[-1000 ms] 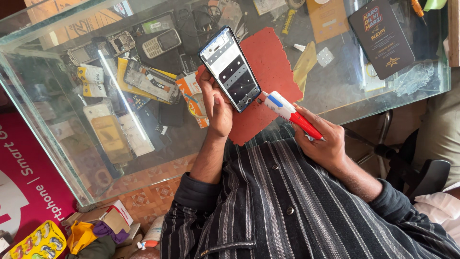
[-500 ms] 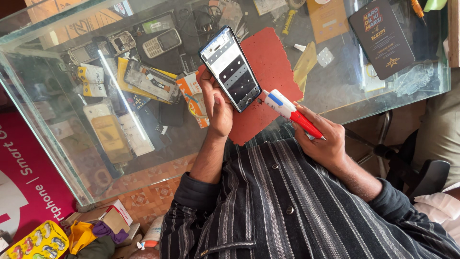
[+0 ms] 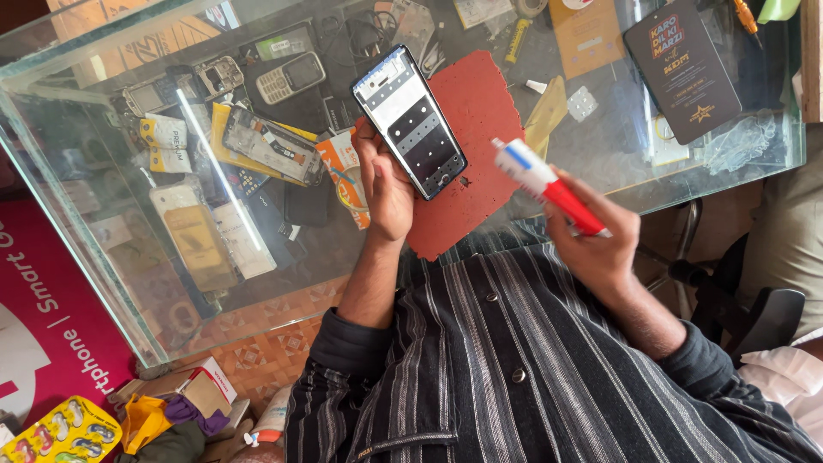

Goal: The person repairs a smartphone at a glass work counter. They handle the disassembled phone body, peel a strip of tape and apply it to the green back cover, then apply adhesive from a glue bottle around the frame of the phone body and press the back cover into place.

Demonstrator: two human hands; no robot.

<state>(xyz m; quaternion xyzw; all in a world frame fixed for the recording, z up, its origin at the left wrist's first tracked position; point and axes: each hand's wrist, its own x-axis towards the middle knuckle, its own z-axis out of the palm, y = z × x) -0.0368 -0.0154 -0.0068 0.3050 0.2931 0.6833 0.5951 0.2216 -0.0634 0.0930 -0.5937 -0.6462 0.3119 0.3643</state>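
Note:
My left hand (image 3: 386, 184) grips a phone frame (image 3: 410, 122) by its lower edge, tilted over a glass counter (image 3: 103, 257); its open inner side with grey and black panels faces up. My right hand (image 3: 600, 244) is closed around a red and white tube (image 3: 544, 182) with a blue band, its white end pointing toward the phone frame, a short gap apart. Beneath both lies a dark red mat (image 3: 476, 137) on the glass. My striped dark sleeves and shirt fill the lower frame.
Under the glass sit old keypad phones (image 3: 290, 77), phone parts (image 3: 270, 146) and small boxes (image 3: 167, 141). A dark card (image 3: 681, 64) lies at the far right of the counter. A black chair (image 3: 754, 313) stands right; a pink poster (image 3: 43, 317) and clutter lie on the floor at left.
The phone frame has tipped slightly flatter in my left hand. My right hand has lifted the tube and drawn it a little away from the phone.

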